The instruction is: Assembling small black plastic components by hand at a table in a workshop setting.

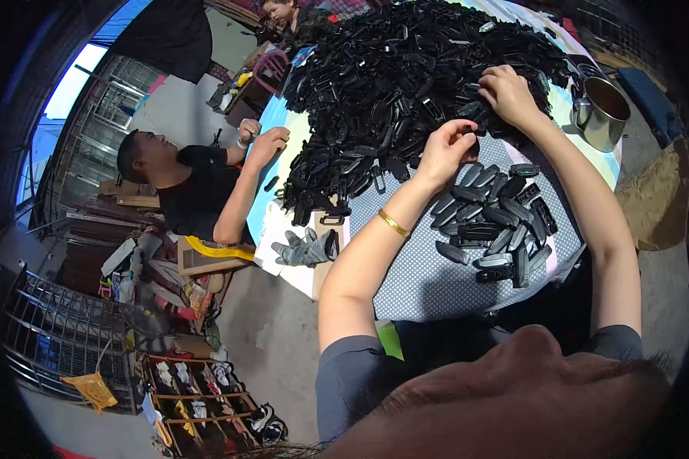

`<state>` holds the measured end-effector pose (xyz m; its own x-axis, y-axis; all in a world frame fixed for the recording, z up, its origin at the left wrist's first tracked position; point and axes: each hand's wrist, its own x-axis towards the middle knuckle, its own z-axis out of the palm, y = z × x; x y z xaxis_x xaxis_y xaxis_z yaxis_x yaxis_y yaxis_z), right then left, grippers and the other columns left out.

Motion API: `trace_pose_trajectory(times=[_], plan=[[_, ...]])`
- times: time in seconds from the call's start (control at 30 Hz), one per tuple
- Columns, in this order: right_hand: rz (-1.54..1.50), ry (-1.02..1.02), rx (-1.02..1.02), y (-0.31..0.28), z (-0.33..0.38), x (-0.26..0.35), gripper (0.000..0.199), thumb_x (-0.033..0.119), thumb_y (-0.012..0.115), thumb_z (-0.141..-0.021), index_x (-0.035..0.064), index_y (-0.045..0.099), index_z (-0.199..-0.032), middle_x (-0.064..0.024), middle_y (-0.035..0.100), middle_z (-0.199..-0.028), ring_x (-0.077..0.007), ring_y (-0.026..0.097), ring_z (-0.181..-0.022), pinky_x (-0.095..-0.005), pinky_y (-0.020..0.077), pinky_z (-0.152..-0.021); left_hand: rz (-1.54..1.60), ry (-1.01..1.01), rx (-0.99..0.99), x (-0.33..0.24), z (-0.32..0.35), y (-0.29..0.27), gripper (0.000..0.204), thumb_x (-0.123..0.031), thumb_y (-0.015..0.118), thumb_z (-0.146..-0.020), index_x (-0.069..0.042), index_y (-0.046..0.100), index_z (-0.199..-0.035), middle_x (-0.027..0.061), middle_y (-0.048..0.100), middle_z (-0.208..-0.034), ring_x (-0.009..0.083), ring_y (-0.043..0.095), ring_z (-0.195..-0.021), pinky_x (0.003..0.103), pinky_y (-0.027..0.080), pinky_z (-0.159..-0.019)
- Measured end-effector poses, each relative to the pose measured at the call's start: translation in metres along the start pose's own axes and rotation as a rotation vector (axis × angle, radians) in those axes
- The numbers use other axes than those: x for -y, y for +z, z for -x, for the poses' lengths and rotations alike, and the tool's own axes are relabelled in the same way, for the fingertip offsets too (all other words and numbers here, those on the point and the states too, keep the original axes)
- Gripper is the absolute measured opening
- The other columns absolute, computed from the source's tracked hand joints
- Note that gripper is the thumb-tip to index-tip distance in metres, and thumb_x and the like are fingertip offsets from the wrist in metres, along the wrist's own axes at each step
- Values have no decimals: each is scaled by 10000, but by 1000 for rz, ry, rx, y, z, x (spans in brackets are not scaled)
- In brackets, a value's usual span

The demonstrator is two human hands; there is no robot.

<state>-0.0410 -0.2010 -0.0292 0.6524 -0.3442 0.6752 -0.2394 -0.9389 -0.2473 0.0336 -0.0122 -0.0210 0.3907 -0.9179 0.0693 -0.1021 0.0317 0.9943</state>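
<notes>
Cluttered workroom with a grey floor (pixel 279 329), seen from above a desk (pixel 398 294) with a dotted grey covering at its near side. At the centre, a small dark part (pixel 471 145) sits at the fingertips of the left hand (pixel 446 149), whose thumb and forefinger appear to pinch it; the fingers hide most of it, so its long axis cannot be told. The right hand (pixel 507 93) is bent, fingers half curled, over the right side of the heap of black parts (pixel 390 88); whether it grips anything cannot be told. The heap lies to the far side and left of both hands, and the right hand reaches farther over it. The group of elongated black-and-grey parts (pixel 497 218) lies to the near side of the left hand and slightly right, between the two forearms; the left hand is the nearer to it. Long axes in this group vary, many slanting from near left to far right. Farther right on the desk stands a shiny metal container (pixel 605 115); near left lies a grey glove (pixel 302 251). Beyond the desk's left edge a co-worker in a dark shirt (pixel 195 183) rests a forearm (pixel 237 195) on the edge.
</notes>
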Motion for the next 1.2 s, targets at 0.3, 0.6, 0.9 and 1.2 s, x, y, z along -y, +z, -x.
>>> trace_pose_trajectory(times=[0.3,0.6,0.9,1.2], plan=[[-386,131,55,-20,1,24,201,75,625,-725,15,579,-911,-70,603,-926,-183,586,-809,-301,463,-702,288,53,-239,1,-2,-8,300,-26,541,-818,-15,504,-1116,-10,486,-803,87,538,-685,234,522,-614],[-760,63,188,-37,22,61,307,123,655,-709,9,614,-990,-141,633,-925,-199,629,-819,-283,497,-709,250,106,-269,-7,-1,-13,340,-24,578,-799,1,510,-1131,33,582,-942,108,564,-797,243,502,-715],[-518,-105,5,-35,28,69,299,51,672,-664,11,608,-953,-108,600,-853,-212,606,-742,-270,488,-640,277,120,-296,-9,3,-6,335,-39,606,-789,25,538,-1111,56,603,-947,101,562,-782,217,466,-699],[-966,250,410,-20,26,53,266,167,661,-752,-14,601,-938,-18,586,-813,-65,518,-708,-229,430,-635,225,257,-130,-26,1,-10,229,-45,533,-832,27,574,-1045,82,621,-948,119,563,-850,237,432,-787]])
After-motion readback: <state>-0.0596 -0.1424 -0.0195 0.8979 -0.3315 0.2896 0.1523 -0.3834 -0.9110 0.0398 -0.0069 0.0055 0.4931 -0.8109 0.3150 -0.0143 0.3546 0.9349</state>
